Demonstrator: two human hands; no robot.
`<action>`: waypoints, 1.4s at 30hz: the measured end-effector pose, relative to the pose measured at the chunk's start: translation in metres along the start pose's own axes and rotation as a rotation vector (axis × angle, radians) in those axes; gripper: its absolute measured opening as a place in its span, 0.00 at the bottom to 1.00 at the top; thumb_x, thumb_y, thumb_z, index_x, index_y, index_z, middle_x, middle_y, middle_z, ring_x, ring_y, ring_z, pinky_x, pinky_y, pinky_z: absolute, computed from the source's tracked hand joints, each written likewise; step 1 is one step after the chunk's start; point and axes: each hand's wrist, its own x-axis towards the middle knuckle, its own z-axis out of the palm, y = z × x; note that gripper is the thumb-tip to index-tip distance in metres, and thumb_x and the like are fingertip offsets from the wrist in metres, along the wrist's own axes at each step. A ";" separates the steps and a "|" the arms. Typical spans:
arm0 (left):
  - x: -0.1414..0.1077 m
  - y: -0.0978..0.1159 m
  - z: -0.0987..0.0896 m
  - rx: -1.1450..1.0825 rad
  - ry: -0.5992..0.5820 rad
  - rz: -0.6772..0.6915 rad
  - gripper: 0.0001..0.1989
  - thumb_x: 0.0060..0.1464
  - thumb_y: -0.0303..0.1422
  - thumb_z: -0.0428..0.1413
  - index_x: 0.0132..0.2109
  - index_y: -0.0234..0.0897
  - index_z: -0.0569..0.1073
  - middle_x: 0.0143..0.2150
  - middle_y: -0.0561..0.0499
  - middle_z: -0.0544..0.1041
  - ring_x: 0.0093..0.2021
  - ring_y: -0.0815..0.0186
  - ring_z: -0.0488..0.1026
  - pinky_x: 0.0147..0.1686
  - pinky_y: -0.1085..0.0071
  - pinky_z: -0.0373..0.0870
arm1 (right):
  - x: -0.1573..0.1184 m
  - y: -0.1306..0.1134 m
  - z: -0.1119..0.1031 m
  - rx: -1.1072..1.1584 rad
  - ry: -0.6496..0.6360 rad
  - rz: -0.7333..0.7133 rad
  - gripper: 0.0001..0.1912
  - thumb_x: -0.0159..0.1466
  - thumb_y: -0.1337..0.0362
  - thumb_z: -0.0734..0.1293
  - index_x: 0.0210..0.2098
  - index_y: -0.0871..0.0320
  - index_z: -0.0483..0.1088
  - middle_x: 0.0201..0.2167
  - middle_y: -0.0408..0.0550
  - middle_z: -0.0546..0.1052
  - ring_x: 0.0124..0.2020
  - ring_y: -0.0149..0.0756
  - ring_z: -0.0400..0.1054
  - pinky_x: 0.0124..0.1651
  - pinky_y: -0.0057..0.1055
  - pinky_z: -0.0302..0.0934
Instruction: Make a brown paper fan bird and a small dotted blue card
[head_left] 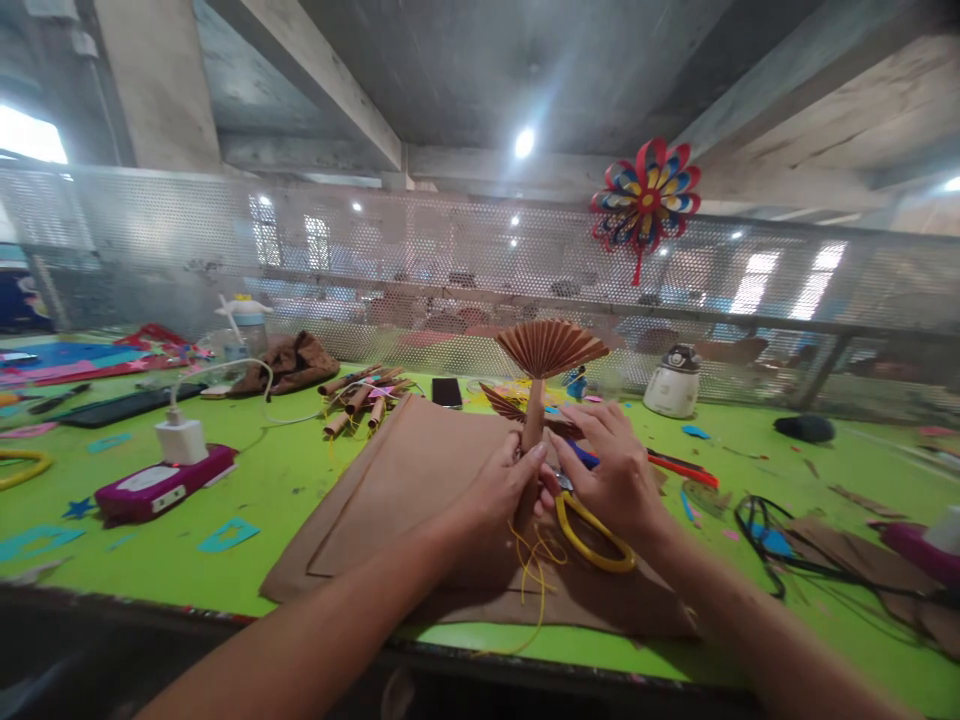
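A pleated brown paper fan point(553, 350) stands upright on a brown stem above the work area. My left hand point(504, 480) is closed round the lower part of that stem. At the stem's right side is my right hand point(611, 470), its fingers partly bent; what its fingertips hold, if anything, is hidden. Yellow string point(534, 575) hangs below the hands. Yellow-handled scissors point(592, 535) lie under my right hand. Beneath everything are large brown paper sheets point(427, 460). A second pleated piece point(504, 402) shows behind the stem.
A purple power strip point(161, 485) with a white plug stands at the left. Brown paper rolls point(360, 398) lie behind the sheets. A red tool point(682, 467), a white bottle point(673, 382) and black cable point(761, 545) are at the right. A colourful pinwheel point(647, 200) hangs on the mesh.
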 end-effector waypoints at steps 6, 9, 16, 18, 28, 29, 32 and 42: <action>-0.003 0.008 -0.003 0.000 0.036 0.036 0.12 0.56 0.42 0.51 0.36 0.38 0.60 0.26 0.53 0.71 0.21 0.74 0.64 0.23 0.75 0.60 | 0.005 -0.001 -0.009 0.011 0.143 0.060 0.14 0.60 0.68 0.65 0.47 0.58 0.69 0.44 0.54 0.72 0.47 0.45 0.63 0.51 0.48 0.59; -0.001 0.006 -0.007 -0.042 0.034 0.048 0.13 0.56 0.43 0.51 0.35 0.38 0.60 0.26 0.53 0.71 0.20 0.74 0.64 0.21 0.76 0.58 | 0.006 0.004 -0.008 0.056 0.189 0.105 0.12 0.61 0.68 0.64 0.44 0.58 0.70 0.42 0.53 0.73 0.45 0.43 0.64 0.50 0.46 0.60; -0.002 0.006 -0.006 -0.029 0.058 0.050 0.12 0.57 0.42 0.50 0.35 0.38 0.60 0.25 0.55 0.70 0.19 0.75 0.63 0.20 0.77 0.57 | 0.006 0.016 -0.003 0.072 0.190 0.138 0.09 0.61 0.66 0.64 0.41 0.57 0.72 0.39 0.52 0.74 0.43 0.43 0.65 0.48 0.46 0.60; -0.004 0.008 -0.003 0.001 0.064 0.047 0.12 0.57 0.42 0.50 0.35 0.38 0.60 0.25 0.55 0.69 0.19 0.75 0.63 0.20 0.77 0.56 | 0.006 0.013 -0.004 0.063 0.193 0.120 0.08 0.61 0.67 0.65 0.39 0.58 0.73 0.39 0.52 0.74 0.43 0.42 0.65 0.48 0.46 0.60; -0.002 0.007 -0.008 -0.011 0.047 0.051 0.13 0.57 0.44 0.50 0.35 0.38 0.61 0.26 0.54 0.69 0.20 0.74 0.63 0.20 0.76 0.56 | 0.008 0.021 -0.006 0.150 0.220 0.305 0.11 0.62 0.60 0.64 0.40 0.59 0.72 0.40 0.53 0.74 0.45 0.42 0.67 0.49 0.45 0.61; -0.001 0.006 -0.009 -0.024 0.047 0.047 0.14 0.57 0.44 0.50 0.36 0.38 0.60 0.26 0.54 0.69 0.20 0.74 0.63 0.20 0.76 0.56 | 0.008 0.025 -0.004 0.215 0.221 0.382 0.13 0.62 0.58 0.64 0.42 0.59 0.71 0.40 0.53 0.75 0.43 0.42 0.68 0.46 0.44 0.63; 0.001 0.005 -0.012 -0.065 0.066 0.043 0.14 0.57 0.44 0.50 0.37 0.39 0.60 0.25 0.54 0.70 0.20 0.74 0.64 0.20 0.76 0.56 | 0.006 0.036 0.004 0.486 0.160 0.623 0.20 0.60 0.52 0.64 0.44 0.60 0.69 0.36 0.53 0.76 0.37 0.40 0.71 0.39 0.40 0.67; 0.009 0.002 -0.027 -0.081 0.324 0.009 0.09 0.58 0.38 0.50 0.37 0.39 0.59 0.23 0.56 0.70 0.21 0.73 0.66 0.22 0.79 0.60 | -0.004 0.041 0.023 0.708 0.034 0.874 0.20 0.45 0.50 0.73 0.25 0.59 0.66 0.19 0.45 0.73 0.20 0.33 0.69 0.26 0.31 0.65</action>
